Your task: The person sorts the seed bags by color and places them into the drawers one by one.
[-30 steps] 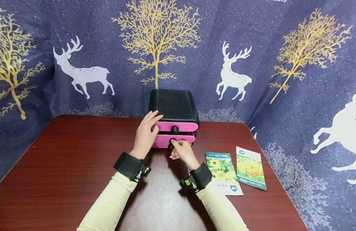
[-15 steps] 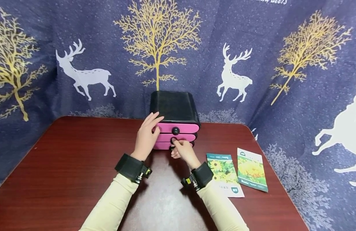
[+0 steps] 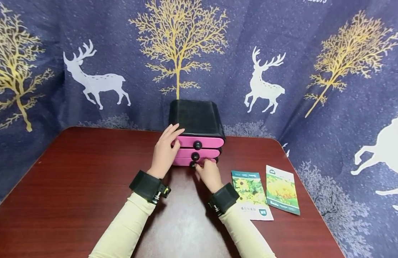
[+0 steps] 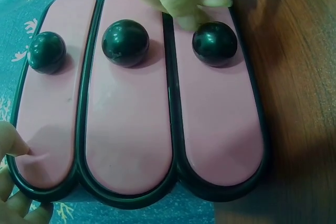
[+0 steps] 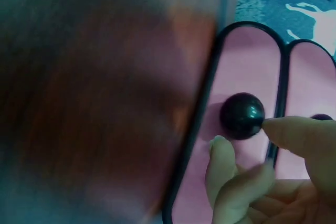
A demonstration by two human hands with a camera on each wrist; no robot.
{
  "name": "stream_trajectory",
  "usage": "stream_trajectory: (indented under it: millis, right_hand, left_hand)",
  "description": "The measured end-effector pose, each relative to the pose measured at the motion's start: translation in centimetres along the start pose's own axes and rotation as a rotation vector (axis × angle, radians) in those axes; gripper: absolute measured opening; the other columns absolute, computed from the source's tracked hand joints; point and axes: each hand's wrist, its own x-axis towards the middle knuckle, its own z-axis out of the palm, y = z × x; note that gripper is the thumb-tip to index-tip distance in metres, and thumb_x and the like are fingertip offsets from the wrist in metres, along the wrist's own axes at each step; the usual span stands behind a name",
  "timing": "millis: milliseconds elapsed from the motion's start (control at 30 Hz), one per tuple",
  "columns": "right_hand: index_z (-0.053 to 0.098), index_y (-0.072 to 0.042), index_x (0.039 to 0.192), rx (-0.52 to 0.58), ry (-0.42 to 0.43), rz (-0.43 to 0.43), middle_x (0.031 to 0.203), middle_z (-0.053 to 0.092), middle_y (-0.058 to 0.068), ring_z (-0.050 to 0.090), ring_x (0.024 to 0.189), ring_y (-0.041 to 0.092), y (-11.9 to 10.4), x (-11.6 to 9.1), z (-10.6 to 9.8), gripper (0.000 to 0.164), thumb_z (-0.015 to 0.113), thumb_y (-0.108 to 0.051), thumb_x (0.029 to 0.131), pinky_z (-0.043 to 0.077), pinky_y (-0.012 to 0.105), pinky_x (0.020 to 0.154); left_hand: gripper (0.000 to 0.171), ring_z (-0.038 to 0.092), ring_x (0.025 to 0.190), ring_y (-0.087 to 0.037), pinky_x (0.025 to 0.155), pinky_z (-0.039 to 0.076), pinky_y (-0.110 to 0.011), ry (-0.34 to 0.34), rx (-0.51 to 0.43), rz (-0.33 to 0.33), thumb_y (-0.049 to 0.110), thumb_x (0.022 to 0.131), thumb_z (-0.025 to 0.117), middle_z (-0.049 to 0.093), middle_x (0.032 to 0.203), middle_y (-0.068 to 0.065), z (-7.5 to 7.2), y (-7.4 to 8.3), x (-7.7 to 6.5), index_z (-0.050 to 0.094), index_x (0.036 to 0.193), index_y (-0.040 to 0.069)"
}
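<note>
A black desktop drawer box (image 3: 195, 116) with three pink drawer fronts stands against the cloth at the back. All three fronts look pushed in, each with a round black knob. My left hand (image 3: 162, 154) steadies the box's left side, fingers extended over its top edge and thumb against the top drawer front (image 3: 212, 142). Down at the bottom drawer, my right hand (image 3: 210, 175) has thumb and a finger at the bottom knob (image 5: 242, 115); the thumb touches it and the finger sits close at its other side. The middle knob (image 4: 125, 43) is untouched.
Two seed packets lie to the right on the brown table (image 3: 73, 186): a sunflower one (image 3: 250, 191) and an orange-flower one (image 3: 282, 190). A dark blue cloth (image 3: 147, 114) with deer and trees hangs right behind the box.
The middle drawer, a little out a second ago, has gone in. My right hand has moved from the middle knob down to the bottom one. My left hand stays on the box.
</note>
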Motion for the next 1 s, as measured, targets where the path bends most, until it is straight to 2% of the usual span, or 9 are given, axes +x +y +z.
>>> stream_trajectory:
  millis: [100,200,267,367,433,500,633,800,1000]
  right_hand:
    - [0.058,-0.012,0.060,-0.008,-0.032,0.019,0.049,0.051,-0.001,0.053,0.049,0.015,-0.1,0.1,0.4,0.034,0.063,-0.033,0.087,0.040,0.028,0.048]
    - [0.057,-0.012,0.056,-0.022,-0.036,0.015,0.046,0.054,0.000,0.057,0.049,0.018,-0.4,0.3,0.8,0.039,0.063,-0.036,0.087,0.042,0.030,0.046]
    - [0.058,-0.012,0.056,-0.039,-0.029,0.012,0.046,0.055,0.001,0.060,0.052,0.020,-0.6,0.4,1.1,0.039,0.064,-0.036,0.086,0.044,0.031,0.046]
    - [0.058,-0.012,0.056,-0.075,-0.020,0.015,0.048,0.055,0.001,0.064,0.057,0.023,-1.0,0.6,1.2,0.036,0.066,-0.033,0.085,0.047,0.034,0.048]
    - [0.057,-0.011,0.055,-0.089,-0.030,0.016,0.048,0.055,0.002,0.063,0.056,0.023,-1.1,0.5,1.1,0.037,0.066,-0.032,0.084,0.047,0.034,0.048]
    - [0.056,-0.011,0.052,-0.104,-0.053,0.020,0.046,0.053,0.001,0.060,0.051,0.020,-1.2,0.3,0.9,0.039,0.066,-0.032,0.085,0.045,0.032,0.046]
    - [0.057,-0.012,0.047,-0.114,-0.117,0.033,0.040,0.050,-0.003,0.051,0.043,0.013,-1.4,-0.5,0.6,0.045,0.063,-0.033,0.085,0.041,0.028,0.043]
    - [0.051,-0.012,0.045,-0.106,-0.140,0.032,0.039,0.042,-0.004,0.045,0.039,0.012,-1.5,-1.7,0.1,0.048,0.064,-0.034,0.085,0.034,0.026,0.038]
    - [0.051,-0.013,0.045,-0.101,-0.168,0.028,0.038,0.045,-0.003,0.045,0.037,0.011,-1.8,-3.1,-0.5,0.048,0.063,-0.036,0.086,0.035,0.026,0.038]
  left_hand:
    - [0.038,0.035,0.137,-0.017,0.085,0.052,-0.036,-0.004,-0.003,0.001,0.007,0.090,0.054,0.050,0.139,0.002,0.1,0.0,0.0,0.061,0.125,0.020]
    - [0.038,0.036,0.137,-0.017,0.084,0.050,-0.036,0.002,-0.014,0.003,0.006,0.090,0.054,0.051,0.139,0.002,0.0,0.2,-0.1,0.062,0.125,0.019]
    - [0.038,0.036,0.137,-0.019,0.082,0.051,-0.036,0.003,-0.016,0.003,0.005,0.090,0.054,0.051,0.139,0.001,-0.2,0.3,-0.1,0.062,0.124,0.018]
    - [0.038,0.037,0.137,-0.019,0.070,0.050,-0.035,-0.010,-0.008,0.003,0.005,0.090,0.055,0.051,0.139,0.001,-0.4,0.3,0.0,0.061,0.125,0.018]
    - [0.039,0.037,0.137,-0.019,0.069,0.050,-0.035,-0.025,0.000,0.006,0.005,0.090,0.055,0.050,0.140,0.000,-0.5,0.4,0.1,0.061,0.126,0.018]
    - [0.039,0.036,0.137,-0.018,0.073,0.052,-0.037,-0.041,0.002,0.009,0.005,0.090,0.055,0.050,0.140,0.000,-0.7,0.5,0.1,0.060,0.126,0.017]
    - [0.039,0.036,0.137,-0.018,0.092,0.050,-0.042,-0.067,0.010,0.005,0.005,0.090,0.055,0.049,0.141,-0.001,-1.0,0.6,0.1,0.060,0.127,0.017]
    - [0.041,0.034,0.138,-0.019,0.095,0.048,-0.043,-0.103,0.020,0.017,0.004,0.090,0.057,0.047,0.143,-0.002,-1.4,0.6,0.2,0.058,0.129,0.018]
    - [0.042,0.034,0.138,-0.019,0.102,0.043,-0.042,-0.121,0.031,0.023,0.003,0.089,0.058,0.046,0.143,-0.002,-1.6,0.6,0.2,0.058,0.129,0.017]
